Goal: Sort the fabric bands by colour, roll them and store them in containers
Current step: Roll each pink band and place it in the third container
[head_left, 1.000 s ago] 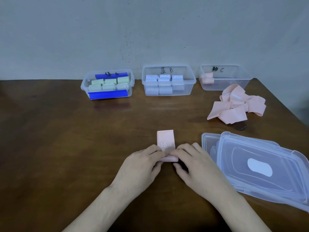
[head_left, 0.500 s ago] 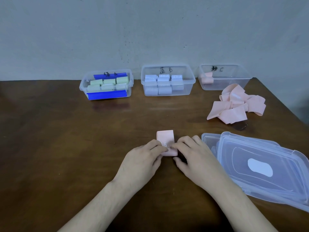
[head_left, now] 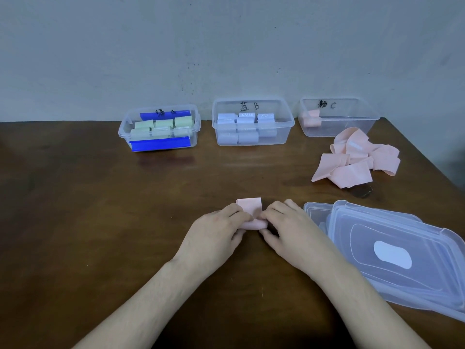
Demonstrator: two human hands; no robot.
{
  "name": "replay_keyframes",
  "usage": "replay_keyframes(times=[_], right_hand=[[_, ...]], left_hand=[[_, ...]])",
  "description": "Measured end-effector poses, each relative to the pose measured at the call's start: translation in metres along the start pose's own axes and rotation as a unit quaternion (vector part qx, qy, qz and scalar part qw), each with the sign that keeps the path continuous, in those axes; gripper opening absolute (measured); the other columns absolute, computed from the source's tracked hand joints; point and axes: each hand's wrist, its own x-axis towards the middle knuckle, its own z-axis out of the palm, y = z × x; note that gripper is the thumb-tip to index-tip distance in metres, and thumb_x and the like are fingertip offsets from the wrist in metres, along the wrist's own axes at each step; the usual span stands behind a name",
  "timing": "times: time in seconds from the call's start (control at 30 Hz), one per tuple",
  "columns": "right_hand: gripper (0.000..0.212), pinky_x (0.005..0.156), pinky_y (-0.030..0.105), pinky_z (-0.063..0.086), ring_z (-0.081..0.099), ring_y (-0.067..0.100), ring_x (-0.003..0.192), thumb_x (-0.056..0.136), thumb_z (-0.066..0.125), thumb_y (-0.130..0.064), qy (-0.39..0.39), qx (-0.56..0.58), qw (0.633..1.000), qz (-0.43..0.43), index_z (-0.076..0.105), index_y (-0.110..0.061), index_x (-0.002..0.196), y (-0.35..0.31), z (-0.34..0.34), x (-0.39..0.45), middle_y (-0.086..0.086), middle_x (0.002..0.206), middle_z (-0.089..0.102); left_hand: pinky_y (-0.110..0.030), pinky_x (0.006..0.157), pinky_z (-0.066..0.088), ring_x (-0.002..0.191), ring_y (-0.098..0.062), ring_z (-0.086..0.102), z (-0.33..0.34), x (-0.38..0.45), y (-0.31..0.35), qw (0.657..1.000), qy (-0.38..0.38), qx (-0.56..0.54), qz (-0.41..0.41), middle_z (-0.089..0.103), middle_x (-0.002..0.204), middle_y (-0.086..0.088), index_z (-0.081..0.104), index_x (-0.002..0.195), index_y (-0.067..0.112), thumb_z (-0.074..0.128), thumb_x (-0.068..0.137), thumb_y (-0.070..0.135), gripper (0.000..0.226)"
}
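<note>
Both hands, left hand and right hand, fingers curled, pinching half-rolled pink band on table.

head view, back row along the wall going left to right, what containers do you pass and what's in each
container of green rolls → container of pale blue rolls marked B → container marked C with one pink roll

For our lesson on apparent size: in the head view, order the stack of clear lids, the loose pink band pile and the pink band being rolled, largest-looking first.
1. Stack of clear lids, though it lies nearest the camera, which enlarges it.
2. Loose pink band pile, farther back.
3. Pink band being rolled, partly hidden by the left hand and right hand.
</note>
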Motion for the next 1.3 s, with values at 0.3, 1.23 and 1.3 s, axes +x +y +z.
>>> replay_keyframes(times=[0.3,1.23,1.3], right_hand=[[0.026,0.092,0.024,0.04,0.039,0.004,0.101,0.101,0.048,-0.04,-0.067,0.007,0.997,-0.038,0.06,-0.033,0.123,-0.012,-0.015,-0.032,-0.018,0.113,0.054],[0.02,0.078,0.019,0.042,0.04,-0.001,0.091,0.09,0.06,-0.041,-0.004,0.026,0.999,-0.033,0.065,-0.035,0.107,-0.014,-0.001,-0.046,-0.023,0.102,0.057],[0.029,0.08,0.021,0.044,0.043,0.001,0.094,0.089,0.055,-0.047,0.0,0.023,0.999,-0.03,0.064,-0.037,0.114,-0.015,-0.001,-0.046,-0.023,0.105,0.056]], left_hand=[[-0.02,0.063,0.055,0.079,-0.003,0.064,-0.008,-0.029,0.008,0.999,-0.031,-0.013,0.041,0.066,0.1,0.017,0.071,0.106,0.032,0.074,0.081,0.027,0.025],[-0.012,0.061,0.047,0.074,-0.004,0.061,-0.008,-0.05,0.016,0.998,-0.055,-0.017,-0.009,0.06,0.105,0.017,0.069,0.104,0.03,0.069,0.086,0.029,0.018],[-0.007,0.063,0.041,0.081,-0.003,0.061,-0.009,-0.05,0.016,0.998,-0.054,-0.028,-0.023,0.055,0.11,0.017,0.067,0.111,0.031,0.064,0.091,0.031,0.021]])
